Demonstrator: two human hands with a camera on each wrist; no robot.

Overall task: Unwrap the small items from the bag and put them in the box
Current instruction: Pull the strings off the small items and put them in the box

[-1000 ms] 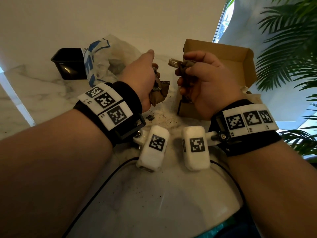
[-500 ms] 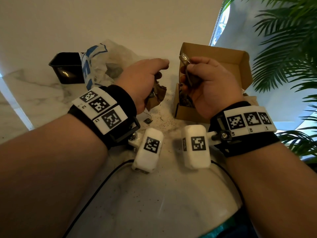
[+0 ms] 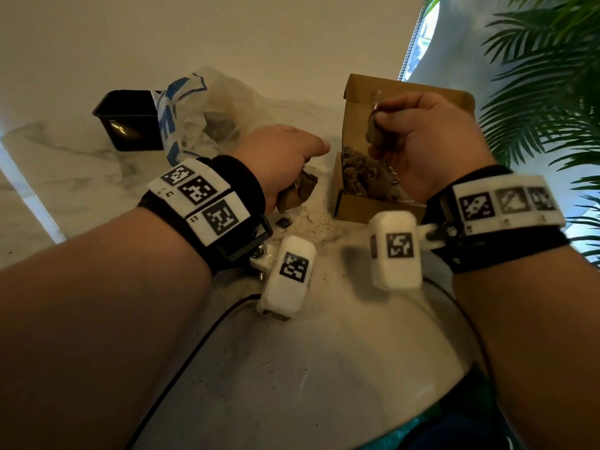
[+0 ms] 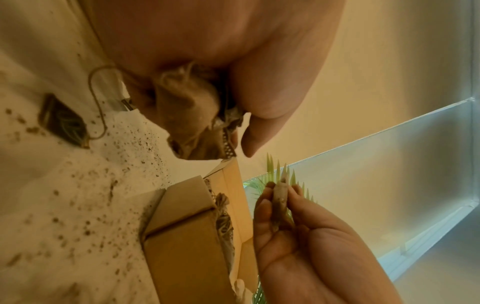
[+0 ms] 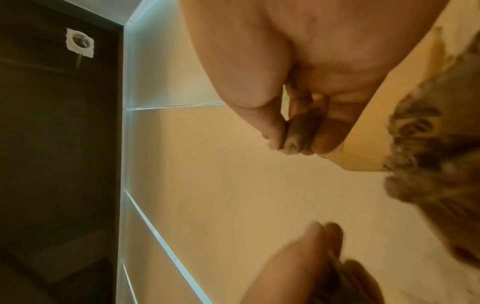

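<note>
My left hand [image 3: 285, 160] grips a crumpled brown wrapper [image 3: 298, 194] just above the marble table, left of the cardboard box [image 3: 363, 207]. In the left wrist view the wrapper [image 4: 192, 127] bulges from under my curled fingers. My right hand [image 3: 422, 138] pinches a small brownish item [image 3: 372, 129] between thumb and fingers, held above the open box. The right wrist view shows the item [image 5: 301, 131] clamped at my fingertips. Several patterned items fill the box. The plastic bag [image 3: 201, 112] with blue print lies at the back left.
A black tub [image 3: 126, 121] stands behind the bag. A small dark tag on a string [image 3: 284, 222] and brown crumbs [image 3: 313, 219] lie on the table between my hands. A palm plant [image 3: 545, 76] is at the right. Two cables run along the near table.
My right hand has carried the item rightward, over the open box. My left hand has dropped toward the table with the wrapper, and the two hands have parted.
</note>
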